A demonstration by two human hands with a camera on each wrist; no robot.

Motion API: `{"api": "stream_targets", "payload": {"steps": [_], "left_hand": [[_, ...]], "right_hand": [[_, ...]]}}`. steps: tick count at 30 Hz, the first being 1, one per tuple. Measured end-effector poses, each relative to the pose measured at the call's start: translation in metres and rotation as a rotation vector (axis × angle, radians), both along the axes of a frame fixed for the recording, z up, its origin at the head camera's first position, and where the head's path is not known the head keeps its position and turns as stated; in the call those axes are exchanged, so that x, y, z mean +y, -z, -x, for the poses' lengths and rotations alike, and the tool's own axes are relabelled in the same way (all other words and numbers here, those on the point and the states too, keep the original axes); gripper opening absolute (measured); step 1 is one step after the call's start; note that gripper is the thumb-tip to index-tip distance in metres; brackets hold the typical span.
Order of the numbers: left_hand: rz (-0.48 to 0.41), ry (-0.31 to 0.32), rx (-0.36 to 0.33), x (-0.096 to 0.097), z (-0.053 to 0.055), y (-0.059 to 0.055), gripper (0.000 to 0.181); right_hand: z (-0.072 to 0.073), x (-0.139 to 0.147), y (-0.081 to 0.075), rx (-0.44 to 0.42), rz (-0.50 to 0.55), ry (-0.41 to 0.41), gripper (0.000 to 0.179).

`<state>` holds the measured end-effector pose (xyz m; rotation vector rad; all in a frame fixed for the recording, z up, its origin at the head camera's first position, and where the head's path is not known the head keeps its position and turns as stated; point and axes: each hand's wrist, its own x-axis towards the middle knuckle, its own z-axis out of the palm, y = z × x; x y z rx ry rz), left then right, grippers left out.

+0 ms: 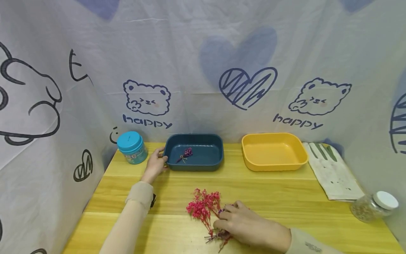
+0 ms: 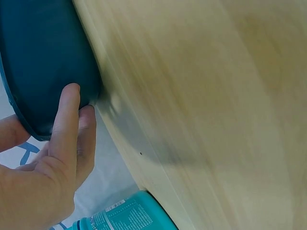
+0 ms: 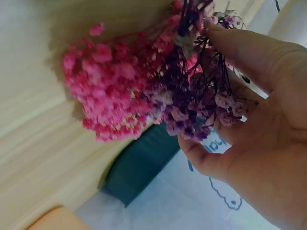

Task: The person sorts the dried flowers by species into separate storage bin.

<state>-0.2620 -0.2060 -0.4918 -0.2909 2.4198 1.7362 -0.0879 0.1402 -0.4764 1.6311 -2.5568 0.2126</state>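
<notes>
My left hand (image 1: 154,164) grips the left end of a dark blue tray (image 1: 195,168), the thumb at its rim and fingers along the outer wall (image 2: 48,43). Inside that tray lies a small purple dried flower sprig (image 1: 188,152). At the front of the table, my right hand (image 1: 244,224) holds purple dried flowers (image 3: 182,105) between thumb and fingers; from the head view they are mostly hidden beneath it. Pink dried flowers (image 1: 203,208) lie just left of that hand, their thin stems crossing under the purple ones.
A yellow tray (image 1: 274,166) stands at the back right, beside a folded white cloth (image 1: 336,180) with green stripes. At the right edge a clear jar (image 1: 368,208) with a white lid lies tilted. A blue-lidded container (image 1: 131,148) stands left of my left hand.
</notes>
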Motion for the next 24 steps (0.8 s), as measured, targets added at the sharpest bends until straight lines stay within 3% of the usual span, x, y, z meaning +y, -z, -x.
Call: {"api": "stream_targets", "payload": {"steps": [7, 16, 24], "left_hand": [[0.003, -0.012, -0.002, 0.000, 0.000, -0.002, 0.053], [0.003, -0.012, -0.004, -0.001, -0.001, -0.002, 0.053], [-0.004, -0.006, -0.014, 0.000, -0.002, -0.002, 0.054]], "right_hand": [[0.004, 0.004, -0.011, 0.040, 0.063, 0.009, 0.033], [0.014, 0.009, -0.033, -0.229, 0.156, 0.062, 0.039], [0.024, 0.011, -0.048, -0.332, 0.177, 0.156, 0.037]]}}
